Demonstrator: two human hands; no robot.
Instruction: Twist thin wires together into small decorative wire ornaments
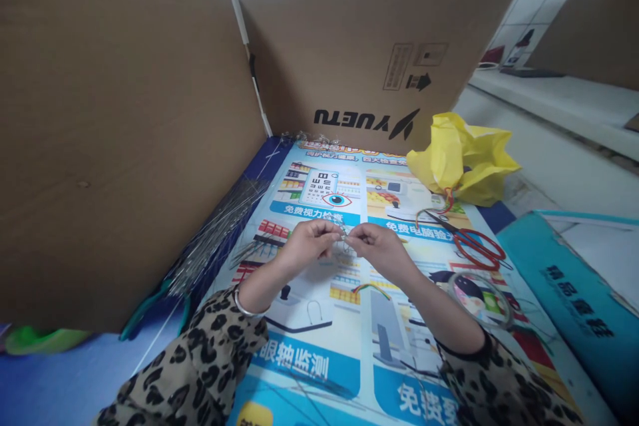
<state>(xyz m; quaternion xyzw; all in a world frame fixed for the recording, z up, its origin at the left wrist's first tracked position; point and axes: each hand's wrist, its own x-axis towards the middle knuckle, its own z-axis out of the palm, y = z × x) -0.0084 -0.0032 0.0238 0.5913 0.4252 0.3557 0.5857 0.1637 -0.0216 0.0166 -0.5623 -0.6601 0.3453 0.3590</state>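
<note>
My left hand (312,239) and my right hand (380,244) meet above the middle of a printed poster (367,259). Thumb and fingers of both are pinched around a small piece of thin wire (345,246), its loops faintly visible below the fingertips. The wire's exact shape is too small to make out. On the poster nearby lies a short bundle of coloured strands (372,288). A long bundle of straight thin wires (212,233) lies to the left of my left hand. Red-handled scissors (476,249) rest to the right of my right hand.
Cardboard panels (124,133) stand at the left and back. Teal-handled pliers (147,306) lie by the left panel. A yellow bag (462,160), a roll of clear tape (508,309) and a teal box (564,293) are on the right. Small wire pieces (319,140) lie at the back.
</note>
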